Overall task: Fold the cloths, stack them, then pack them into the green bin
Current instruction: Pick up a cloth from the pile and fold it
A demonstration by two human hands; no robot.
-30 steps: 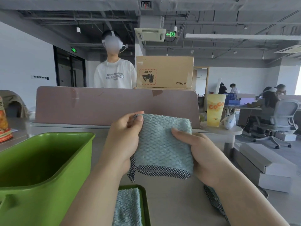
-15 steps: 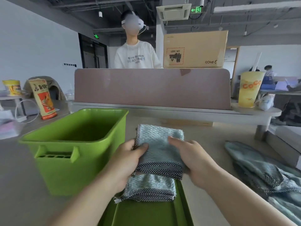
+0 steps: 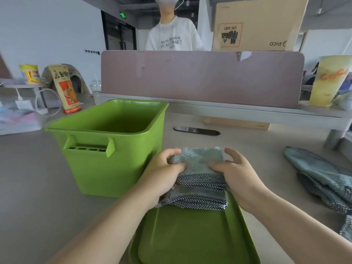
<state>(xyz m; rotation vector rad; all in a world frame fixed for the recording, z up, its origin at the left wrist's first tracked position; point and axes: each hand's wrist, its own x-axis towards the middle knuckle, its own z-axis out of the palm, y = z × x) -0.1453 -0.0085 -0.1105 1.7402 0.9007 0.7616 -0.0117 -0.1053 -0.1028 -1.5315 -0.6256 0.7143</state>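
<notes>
A folded blue-grey cloth [image 3: 198, 161] with a checked border lies on top of another folded cloth [image 3: 198, 198], making a small stack at the far end of a flat green lid [image 3: 186, 237]. My left hand [image 3: 163, 174] grips the top cloth's left edge. My right hand [image 3: 234, 174] rests on its right side, thumb on top and fingers spread. The green bin [image 3: 106, 143] stands upright just left of the stack; what shows of its inside holds nothing. Several unfolded cloths [image 3: 323, 178] lie in a heap at the right.
A mauve desk divider [image 3: 200, 77] runs across the back, with a person in a white shirt [image 3: 171, 37] and a cardboard box [image 3: 255, 25] behind it. A snack bag [image 3: 65, 88] stands at the left, a yellow cup [image 3: 327, 80] at the right. A cable slot [image 3: 197, 130] lies beyond the stack.
Both hands have lowered the folded cloth from chest height onto the folded cloth on the green lid. The view has tilted down towards the desk.
</notes>
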